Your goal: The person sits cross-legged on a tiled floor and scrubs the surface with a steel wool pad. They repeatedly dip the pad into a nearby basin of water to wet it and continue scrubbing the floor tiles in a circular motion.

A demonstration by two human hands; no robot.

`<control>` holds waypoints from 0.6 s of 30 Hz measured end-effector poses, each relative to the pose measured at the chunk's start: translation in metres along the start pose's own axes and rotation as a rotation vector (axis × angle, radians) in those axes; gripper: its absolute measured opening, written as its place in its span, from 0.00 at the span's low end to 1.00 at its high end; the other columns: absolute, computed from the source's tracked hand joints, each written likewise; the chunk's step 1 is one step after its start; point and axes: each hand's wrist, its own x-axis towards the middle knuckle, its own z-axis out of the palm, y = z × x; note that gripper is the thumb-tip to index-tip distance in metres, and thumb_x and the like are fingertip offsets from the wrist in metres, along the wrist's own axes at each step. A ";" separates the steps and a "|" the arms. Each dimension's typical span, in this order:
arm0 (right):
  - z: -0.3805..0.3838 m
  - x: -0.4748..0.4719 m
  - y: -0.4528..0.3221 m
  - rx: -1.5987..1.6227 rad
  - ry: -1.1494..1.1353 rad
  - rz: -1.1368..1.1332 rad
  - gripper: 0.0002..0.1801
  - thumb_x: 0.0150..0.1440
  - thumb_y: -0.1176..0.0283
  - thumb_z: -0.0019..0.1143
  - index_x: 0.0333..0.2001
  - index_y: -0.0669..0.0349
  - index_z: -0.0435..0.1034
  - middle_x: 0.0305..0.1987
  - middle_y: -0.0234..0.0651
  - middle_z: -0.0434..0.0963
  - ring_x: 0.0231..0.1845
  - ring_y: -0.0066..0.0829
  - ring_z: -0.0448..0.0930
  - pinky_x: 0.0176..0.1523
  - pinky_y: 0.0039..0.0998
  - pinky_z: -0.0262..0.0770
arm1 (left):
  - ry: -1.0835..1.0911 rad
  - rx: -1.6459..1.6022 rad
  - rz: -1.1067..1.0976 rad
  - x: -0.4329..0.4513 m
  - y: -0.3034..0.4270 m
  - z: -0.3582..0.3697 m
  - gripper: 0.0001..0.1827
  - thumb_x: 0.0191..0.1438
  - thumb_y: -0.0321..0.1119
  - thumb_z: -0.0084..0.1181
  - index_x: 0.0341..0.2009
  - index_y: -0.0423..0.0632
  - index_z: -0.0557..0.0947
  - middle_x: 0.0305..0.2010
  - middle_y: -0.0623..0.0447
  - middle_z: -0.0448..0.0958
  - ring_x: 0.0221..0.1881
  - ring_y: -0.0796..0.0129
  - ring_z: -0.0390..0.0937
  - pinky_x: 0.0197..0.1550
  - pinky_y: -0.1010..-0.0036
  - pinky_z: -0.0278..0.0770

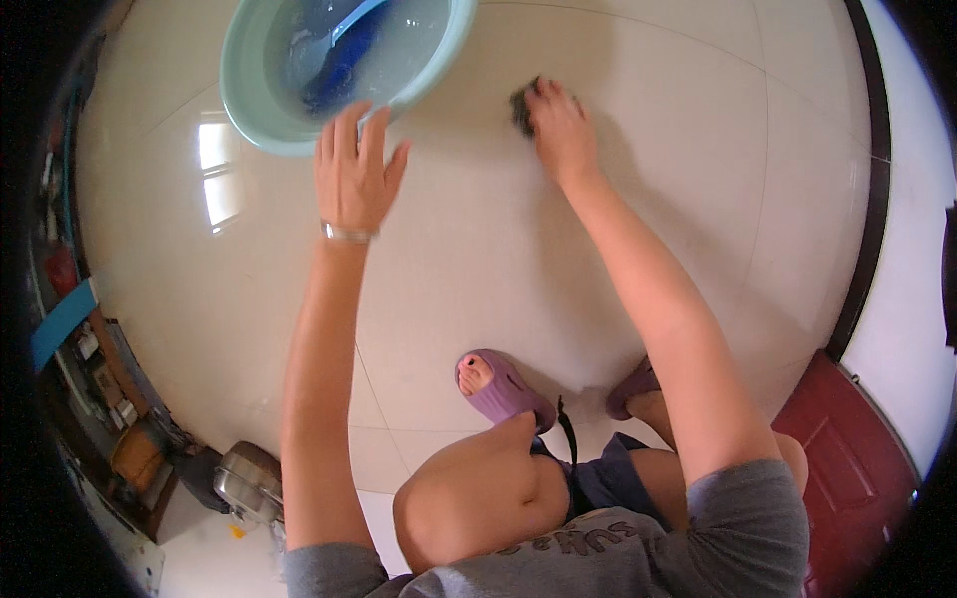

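Observation:
At the top of the head view a pale green plastic basin (250, 97) stands on the tiled floor, holding cloudy water. A light blue handle (355, 19) and a dark blue thing (344, 67), possibly cloth, lie in it. My left hand (351, 168), with a band at the wrist, has its fingers spread at the basin's near rim; it holds nothing, and whether it touches the rim I cannot tell. Right of the basin, my right hand (564, 131) grips a dark scouring pad (522, 108), blurred, at the floor. Its fingers hide part of the pad.
Glossy beige tiles (448, 247) cover the floor. Purple slippers (501, 392) are on my feet. A metal pot (250, 478) stands lower left, near cluttered shelving (105, 381). A red door (845, 441) and a white wall (916, 149) with dark skirting (871, 187) bound the right side.

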 end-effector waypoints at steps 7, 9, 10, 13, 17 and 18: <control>0.009 -0.129 -0.069 0.041 -0.108 -0.324 0.21 0.56 0.71 0.46 0.56 0.54 0.67 0.63 0.36 0.67 0.65 0.36 0.64 0.64 0.44 0.60 | -0.181 -0.292 -0.206 -0.101 0.079 -0.005 0.16 0.47 0.26 0.58 0.44 0.44 0.76 0.47 0.44 0.73 0.42 0.52 0.72 0.43 0.61 0.71; 0.006 -0.110 -0.050 -0.037 -0.107 -0.373 0.20 0.57 0.70 0.46 0.54 0.54 0.68 0.63 0.36 0.68 0.65 0.35 0.64 0.63 0.44 0.60 | -0.237 -0.338 -0.252 -0.122 0.098 0.001 0.16 0.47 0.25 0.58 0.43 0.44 0.76 0.46 0.44 0.73 0.42 0.51 0.72 0.42 0.61 0.72; 0.003 -0.094 -0.035 -0.075 -0.112 -0.398 0.20 0.57 0.70 0.46 0.54 0.55 0.68 0.62 0.36 0.68 0.66 0.35 0.64 0.63 0.44 0.60 | -0.267 -0.363 -0.278 -0.131 0.110 0.001 0.16 0.46 0.24 0.58 0.42 0.43 0.76 0.46 0.44 0.73 0.42 0.51 0.72 0.42 0.61 0.72; -0.013 -0.035 0.045 -0.065 0.020 0.014 0.20 0.56 0.71 0.48 0.53 0.57 0.69 0.63 0.37 0.68 0.66 0.37 0.64 0.62 0.44 0.62 | -0.325 -0.419 -0.278 -0.141 0.129 0.003 0.16 0.46 0.23 0.58 0.42 0.43 0.76 0.45 0.46 0.74 0.41 0.52 0.72 0.41 0.61 0.72; -0.017 -0.091 0.062 -0.227 0.060 0.225 0.20 0.55 0.71 0.48 0.53 0.58 0.69 0.63 0.38 0.68 0.66 0.38 0.65 0.62 0.46 0.61 | -0.373 -0.467 -0.325 -0.149 0.138 0.009 0.15 0.46 0.23 0.58 0.41 0.42 0.76 0.44 0.44 0.75 0.44 0.50 0.73 0.44 0.62 0.74; -0.001 -0.130 0.054 -0.386 -0.013 0.164 0.20 0.56 0.71 0.46 0.54 0.59 0.69 0.63 0.39 0.68 0.66 0.38 0.65 0.63 0.46 0.61 | -0.359 -0.488 -0.306 -0.145 0.144 0.016 0.15 0.46 0.23 0.58 0.41 0.42 0.76 0.44 0.44 0.75 0.44 0.50 0.73 0.44 0.62 0.74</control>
